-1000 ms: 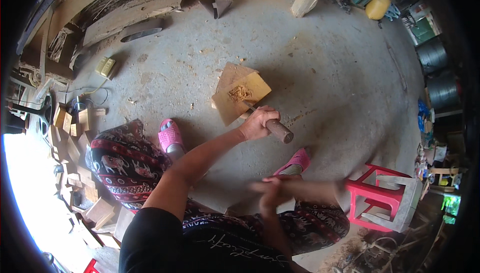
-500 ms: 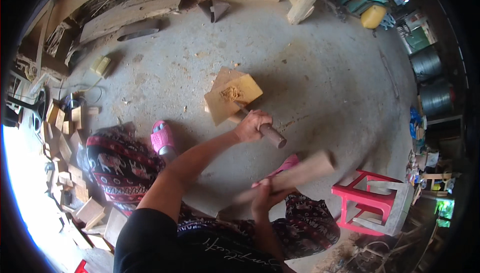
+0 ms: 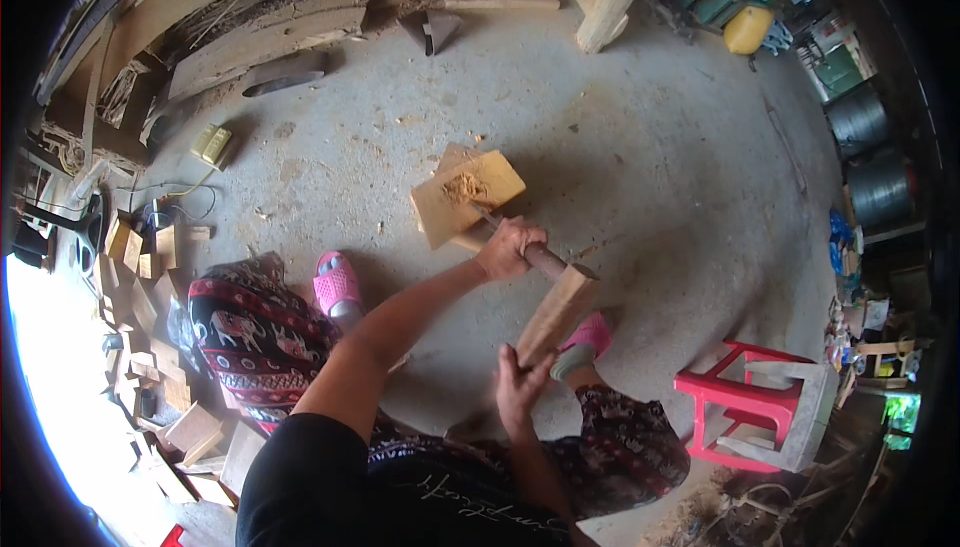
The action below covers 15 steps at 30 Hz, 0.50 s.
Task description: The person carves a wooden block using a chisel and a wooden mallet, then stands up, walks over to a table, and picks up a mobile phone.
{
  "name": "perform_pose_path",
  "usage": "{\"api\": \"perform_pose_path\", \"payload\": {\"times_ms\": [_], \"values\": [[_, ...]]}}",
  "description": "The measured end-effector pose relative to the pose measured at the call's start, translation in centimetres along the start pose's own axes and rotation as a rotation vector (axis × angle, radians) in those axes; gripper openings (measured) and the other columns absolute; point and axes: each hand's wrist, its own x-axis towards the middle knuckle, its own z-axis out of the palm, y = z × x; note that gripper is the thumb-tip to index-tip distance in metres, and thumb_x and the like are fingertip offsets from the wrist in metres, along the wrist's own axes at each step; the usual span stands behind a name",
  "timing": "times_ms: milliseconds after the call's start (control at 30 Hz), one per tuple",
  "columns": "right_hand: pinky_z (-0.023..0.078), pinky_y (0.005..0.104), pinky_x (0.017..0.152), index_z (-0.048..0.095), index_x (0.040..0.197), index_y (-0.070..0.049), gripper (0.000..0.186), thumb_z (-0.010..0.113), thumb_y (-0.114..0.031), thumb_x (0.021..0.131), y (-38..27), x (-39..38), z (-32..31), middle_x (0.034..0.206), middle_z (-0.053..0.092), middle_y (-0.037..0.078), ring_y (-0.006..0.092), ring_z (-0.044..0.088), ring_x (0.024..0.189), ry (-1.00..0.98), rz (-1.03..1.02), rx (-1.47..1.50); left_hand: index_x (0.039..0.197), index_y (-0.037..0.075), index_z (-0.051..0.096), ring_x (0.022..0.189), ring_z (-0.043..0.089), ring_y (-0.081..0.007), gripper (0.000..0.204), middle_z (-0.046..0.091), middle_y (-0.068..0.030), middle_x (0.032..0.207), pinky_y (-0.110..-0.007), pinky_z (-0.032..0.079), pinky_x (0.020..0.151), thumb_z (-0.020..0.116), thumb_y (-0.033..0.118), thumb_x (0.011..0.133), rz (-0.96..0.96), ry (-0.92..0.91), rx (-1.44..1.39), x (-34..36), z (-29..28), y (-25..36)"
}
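Note:
My left hand [image 3: 508,250] is wrapped round the handle of a chisel [image 3: 548,262], its blade slanting down onto a yellowish wood block [image 3: 489,179]. Curled wood shavings [image 3: 463,188] lie in and around a carved spot on that block, where the chisel's tip meets it. My right hand [image 3: 520,387] grips a thick wooden club [image 3: 552,319], squared and pale at the far end. The club's end is at the butt of the chisel handle, touching or very close to it. Under the carved block lies another wood piece [image 3: 458,156], mostly covered.
Pink sandals [image 3: 337,284] are on my feet, either side of the work. A red plastic stool [image 3: 745,397] lies tipped over at right. Several offcuts [image 3: 145,297] are heaped at left near a corded yellowish box [image 3: 211,145]. Planks [image 3: 270,42] line the far side.
The club in my right hand has swung up and leftward, from low at the right to the chisel's butt. My left hand and the chisel stay nearly in place.

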Motion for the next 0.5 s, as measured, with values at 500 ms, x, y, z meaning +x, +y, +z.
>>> {"api": "perform_pose_path", "payload": {"times_ms": [500], "values": [[0.05,0.0311,0.059,0.035,0.129,0.002,0.053,0.062,-0.004,0.084,-2.1,0.0,0.8,0.097,0.054,0.015,0.0186,0.056,0.066,0.044,-0.406,-0.06,0.081,0.012,0.056,0.088,0.055,-0.0282,0.024,0.058,-0.0038,0.083,-0.04,0.038,0.077,0.067,0.002,0.064,-0.006,-0.011,0.116,0.5,-0.2,-1.1]]}}
